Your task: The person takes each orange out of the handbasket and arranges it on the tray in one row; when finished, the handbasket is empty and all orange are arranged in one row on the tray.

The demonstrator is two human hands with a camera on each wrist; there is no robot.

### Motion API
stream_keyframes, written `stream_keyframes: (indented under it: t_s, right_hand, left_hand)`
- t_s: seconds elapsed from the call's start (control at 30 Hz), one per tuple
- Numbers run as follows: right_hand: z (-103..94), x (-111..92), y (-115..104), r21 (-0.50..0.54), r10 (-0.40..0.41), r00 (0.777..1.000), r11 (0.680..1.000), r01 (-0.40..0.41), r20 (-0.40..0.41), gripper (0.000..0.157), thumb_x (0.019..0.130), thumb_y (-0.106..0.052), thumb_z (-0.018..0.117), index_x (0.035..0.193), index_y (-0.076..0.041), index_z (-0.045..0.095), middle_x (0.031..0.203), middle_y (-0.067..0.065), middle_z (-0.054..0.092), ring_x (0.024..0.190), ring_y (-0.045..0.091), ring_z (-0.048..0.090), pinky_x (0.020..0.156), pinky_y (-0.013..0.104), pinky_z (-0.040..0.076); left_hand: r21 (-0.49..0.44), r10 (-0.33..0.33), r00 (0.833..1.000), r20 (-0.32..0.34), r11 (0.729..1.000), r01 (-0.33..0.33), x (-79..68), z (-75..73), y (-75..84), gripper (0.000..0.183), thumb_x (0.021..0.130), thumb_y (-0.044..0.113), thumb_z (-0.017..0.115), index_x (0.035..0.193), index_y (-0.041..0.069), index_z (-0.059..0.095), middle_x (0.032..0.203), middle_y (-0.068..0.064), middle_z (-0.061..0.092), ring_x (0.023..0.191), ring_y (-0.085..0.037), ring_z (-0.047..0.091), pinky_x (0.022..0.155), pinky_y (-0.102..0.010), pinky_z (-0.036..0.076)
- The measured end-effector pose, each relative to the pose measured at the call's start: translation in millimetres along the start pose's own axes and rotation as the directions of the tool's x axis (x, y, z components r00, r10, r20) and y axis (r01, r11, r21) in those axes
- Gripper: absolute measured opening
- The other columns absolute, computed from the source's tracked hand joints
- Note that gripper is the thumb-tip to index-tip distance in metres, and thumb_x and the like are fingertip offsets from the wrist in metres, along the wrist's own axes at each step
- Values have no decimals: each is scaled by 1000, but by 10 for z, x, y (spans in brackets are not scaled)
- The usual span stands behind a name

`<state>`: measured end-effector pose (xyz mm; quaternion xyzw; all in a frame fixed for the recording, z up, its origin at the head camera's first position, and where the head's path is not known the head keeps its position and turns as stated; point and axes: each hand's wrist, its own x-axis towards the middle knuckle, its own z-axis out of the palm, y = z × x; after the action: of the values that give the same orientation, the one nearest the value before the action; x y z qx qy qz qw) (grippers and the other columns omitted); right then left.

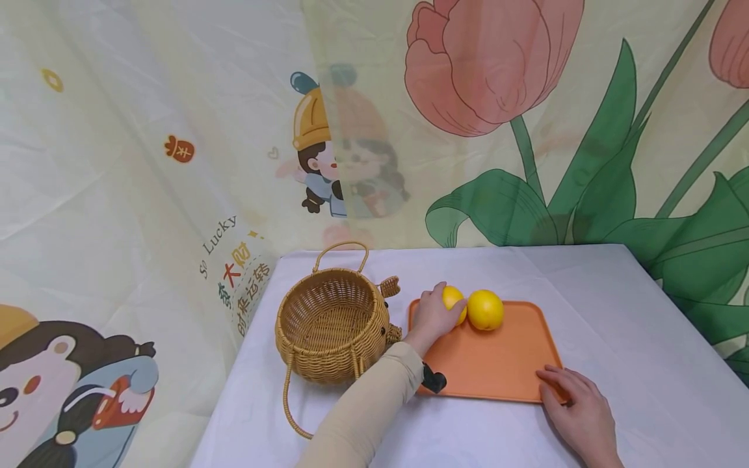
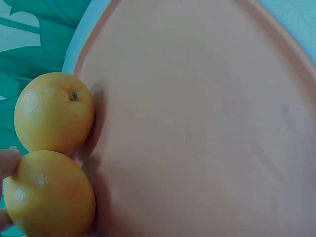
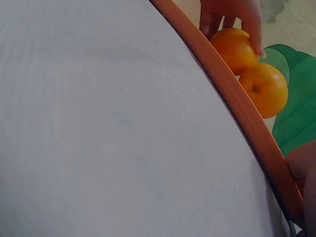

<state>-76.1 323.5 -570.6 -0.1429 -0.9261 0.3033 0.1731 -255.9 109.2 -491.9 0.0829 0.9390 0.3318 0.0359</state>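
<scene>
My left hand (image 1: 434,313) grips the left of two oranges (image 1: 454,300) at the back of an orange-coloured tray (image 1: 491,364). In the left wrist view only fingertips (image 2: 7,163) show at the side of this held orange (image 2: 52,195). The other orange (image 1: 485,310) sits right beside it, its stem end visible in the left wrist view. Down at the tray's front right corner, my right hand (image 1: 582,413) holds the rim, fingers bent over the edge. The right wrist view shows a finger (image 3: 302,160) against the tray rim (image 3: 237,98).
Left of the tray stands a woven wicker basket (image 1: 322,367) with an animal-like snout and ears, one handle up at the back and another hanging at the front. A white cloth (image 1: 620,312) covers the table. Printed curtains (image 1: 374,162) hang behind and to the left.
</scene>
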Motion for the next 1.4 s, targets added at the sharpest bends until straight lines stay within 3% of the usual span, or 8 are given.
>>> stream_keyframes:
  t_s: [0.67,1.2,1.4]
  right_hand:
    - [-11,8,-2,7,-21,1000,1000,21,-8,25,92,-11,71,116,-3,75,128,24,65,124,44,46,99,68,33]
    - [-15,9,15,-1,42,999,999,-42,16,26,93,-13,72,117,-2,75,130,24,64,126,45,45,101,69,31]
    - [-1,21,6,3,40,999,999,-40,7,26,93,-12,73,117,-3,75,129,23,64,126,45,45,101,68,32]
  left_hand:
    - [-29,-12,1000,12,1000,12,22,-10,5,69,98,56,61,153,17,48,133,-13,57,109,-27,58,92,-40,50]
    - [-90,-34,999,16,995,35,39,-20,4,68,94,53,68,150,18,53,128,-13,60,108,-27,59,92,-40,50]
    - [-88,-37,999,30,995,39,31,-81,18,76,92,59,67,154,19,47,136,-13,58,117,-28,58,96,-44,49]
